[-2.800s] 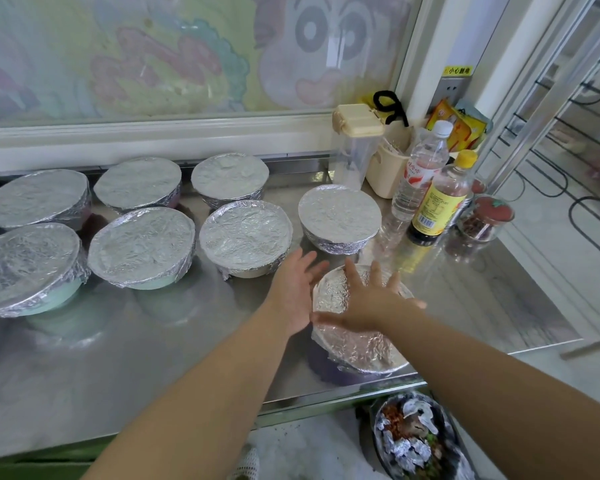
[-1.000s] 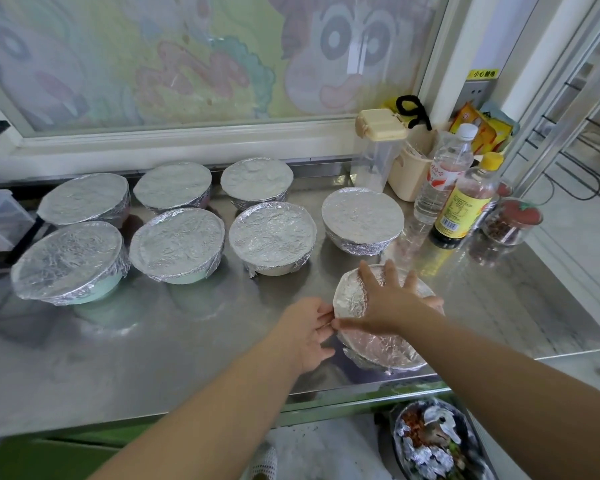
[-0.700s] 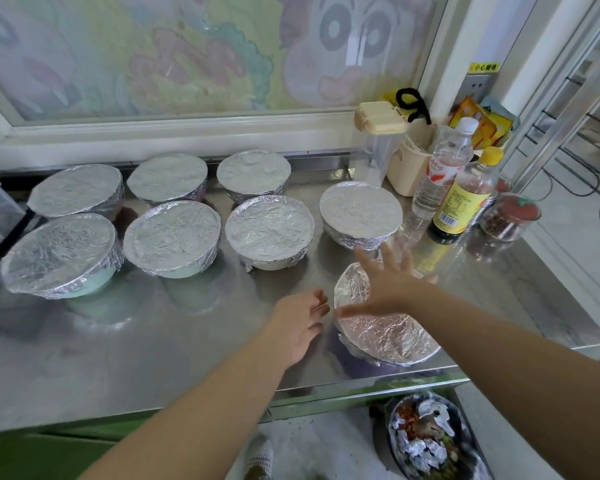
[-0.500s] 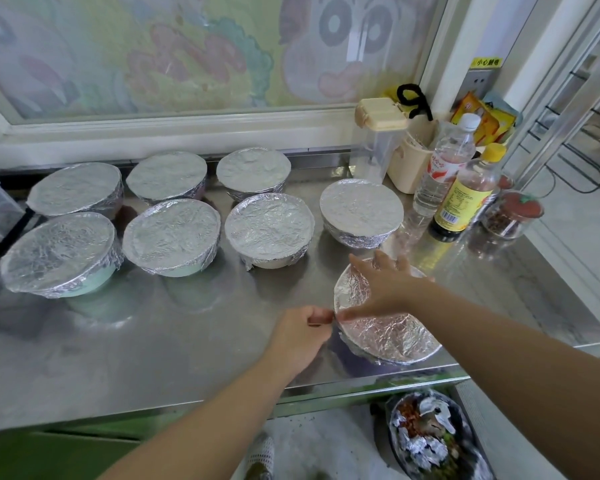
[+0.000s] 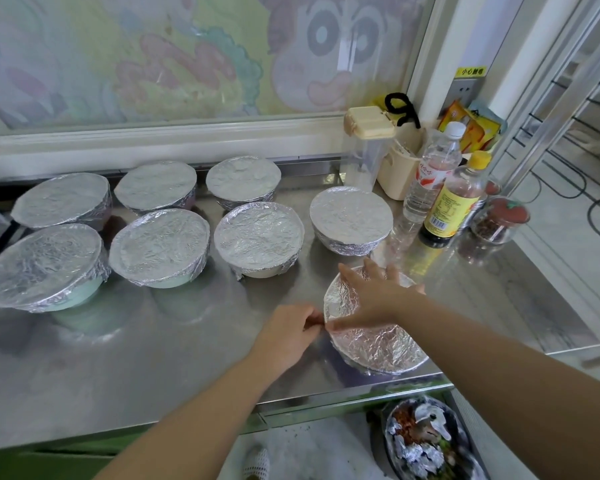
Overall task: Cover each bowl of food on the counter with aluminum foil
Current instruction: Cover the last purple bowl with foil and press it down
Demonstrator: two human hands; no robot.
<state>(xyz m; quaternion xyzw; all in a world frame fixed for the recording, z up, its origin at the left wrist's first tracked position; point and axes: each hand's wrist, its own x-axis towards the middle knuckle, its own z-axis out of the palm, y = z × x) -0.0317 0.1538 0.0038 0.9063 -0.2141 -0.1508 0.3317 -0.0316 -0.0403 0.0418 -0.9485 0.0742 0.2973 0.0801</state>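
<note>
Landmark: the round, silver foil-capped bowl (image 5: 381, 344), which sits at the front edge of the brushed stainless steel counter (image 5: 153, 358).

- Right hand (image 5: 371, 292): flat on the far part of the foil-capped bowl's top, fingers straight and spread, palm down.
- Left hand (image 5: 288, 334): at the bowl's left rim, fingers curled and pinching the foil edge there.
- Seven other round bowls sealed in silver foil (image 5: 258, 237): beyond the landmark and to its left. One is directly behind it; six are in two rows further left.
- Clear plastic water bottle with white cap (image 5: 433, 174) and yellow-capped, yellow-labelled bottle (image 5: 454, 202): behind the landmark, to its right, upright, side by side.
- Dark round bin of foil scraps (image 5: 426, 441): below the landmark, under the counter's front edge.
</note>
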